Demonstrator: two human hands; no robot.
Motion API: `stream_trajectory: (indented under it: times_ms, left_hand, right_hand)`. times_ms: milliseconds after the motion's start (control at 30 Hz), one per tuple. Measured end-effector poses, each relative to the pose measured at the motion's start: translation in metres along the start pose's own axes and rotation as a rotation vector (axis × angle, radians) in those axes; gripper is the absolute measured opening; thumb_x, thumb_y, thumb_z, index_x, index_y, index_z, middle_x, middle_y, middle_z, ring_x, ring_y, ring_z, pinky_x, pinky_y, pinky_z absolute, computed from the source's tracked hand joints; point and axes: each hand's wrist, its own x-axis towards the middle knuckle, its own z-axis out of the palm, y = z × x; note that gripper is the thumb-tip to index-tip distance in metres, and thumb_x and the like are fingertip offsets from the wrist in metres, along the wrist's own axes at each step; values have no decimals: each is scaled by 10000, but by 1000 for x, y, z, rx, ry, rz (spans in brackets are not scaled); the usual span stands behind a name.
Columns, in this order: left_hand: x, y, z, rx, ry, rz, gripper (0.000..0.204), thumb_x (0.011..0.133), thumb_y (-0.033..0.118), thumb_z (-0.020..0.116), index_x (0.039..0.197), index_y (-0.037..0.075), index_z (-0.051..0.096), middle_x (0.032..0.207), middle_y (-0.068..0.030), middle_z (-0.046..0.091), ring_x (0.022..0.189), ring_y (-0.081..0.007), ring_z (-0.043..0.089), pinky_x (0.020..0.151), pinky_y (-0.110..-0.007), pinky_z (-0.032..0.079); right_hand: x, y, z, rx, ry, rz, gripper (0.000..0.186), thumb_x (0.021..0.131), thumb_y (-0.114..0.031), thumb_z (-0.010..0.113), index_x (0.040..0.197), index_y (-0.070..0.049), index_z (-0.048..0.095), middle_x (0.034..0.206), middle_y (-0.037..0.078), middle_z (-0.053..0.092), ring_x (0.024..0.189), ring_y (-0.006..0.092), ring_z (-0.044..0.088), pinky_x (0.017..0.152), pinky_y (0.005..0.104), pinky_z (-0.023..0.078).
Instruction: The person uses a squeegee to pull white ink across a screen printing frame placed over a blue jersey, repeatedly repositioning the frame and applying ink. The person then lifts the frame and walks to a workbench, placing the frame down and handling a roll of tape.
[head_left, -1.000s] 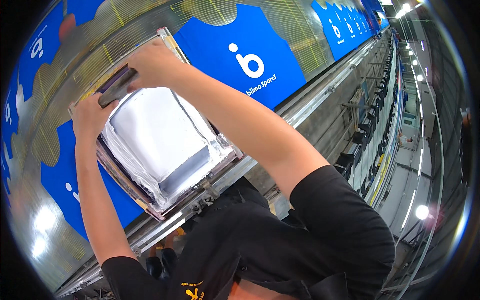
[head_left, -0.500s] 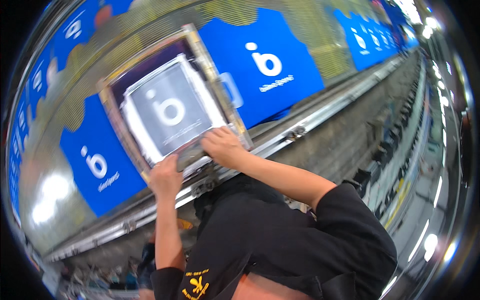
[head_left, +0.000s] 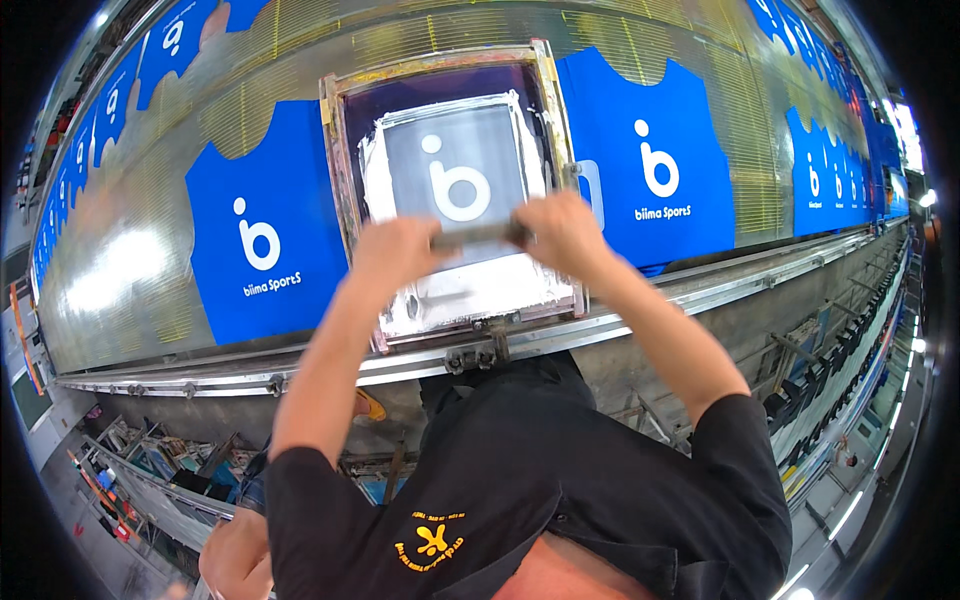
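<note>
A screen-printing frame (head_left: 335, 175) lies on the long table in front of me, its grey mesh (head_left: 490, 135) showing a white round emblem inside a border of white ink (head_left: 470, 295). Both my hands grip a squeegee (head_left: 478, 236) that spans the mesh crosswise, just below the emblem. My left hand (head_left: 397, 250) is closed on its left end, my right hand (head_left: 562, 232) on its right end. White ink covers the near part of the screen. The squeegee's blade is blurred and mostly hidden.
Blue printed shirt panels lie on either side: a left panel (head_left: 310, 190) and a right panel (head_left: 700, 140). More panels line the table's far side and right end. A metal rail (head_left: 775, 268) runs along the near edge. Part of another person (head_left: 238, 550) shows at lower left.
My hands have moved from the screen's near edge farther up the mesh with the squeegee. White ink now shows on the near part. My view has turned and levelled.
</note>
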Motion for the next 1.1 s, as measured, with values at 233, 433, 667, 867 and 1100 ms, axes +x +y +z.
stream_trajectory:
  times_ms: [233,433,667,867,1100]
  left_hand:
    - [147,-43,-100,81,285,64,440,776,529,836,924,116,798,832,-138,759,838,-350,741,763,-472,563]
    - [81,-29,0,70,400,5,314,807,436,839,951,160,796,860,-74,762,809,-310,738,734,-455,567]
    - [-34,17,64,-21,332,72,280,741,345,898,942,171,808,875,-82,767,793,-293,741,703,-422,583]
    - [67,-18,-44,62,88,2,534,778,632,821,985,140,819,808,-152,762,804,-354,753,766,-471,588]
    - [144,-35,-78,109,333,13,446,780,536,839,971,133,818,909,-132,780,881,-345,750,787,-472,584]
  right_hand:
    - [168,64,-33,-9,129,208,425,819,-415,875,971,-48,724,971,139,740,944,370,696,806,466,549]
    - [74,50,29,-42,346,-25,284,803,-307,856,861,-81,695,872,117,697,830,339,662,756,463,515]
    - [-51,-23,44,-5,311,11,302,714,-242,890,869,-95,676,814,81,673,813,297,662,767,421,505]
    - [72,39,-6,12,144,29,412,772,-411,903,810,-74,669,795,125,695,784,359,686,702,471,525]
    - [159,68,-12,-51,282,123,452,785,-448,900,862,-37,729,866,136,726,851,355,700,752,455,556]
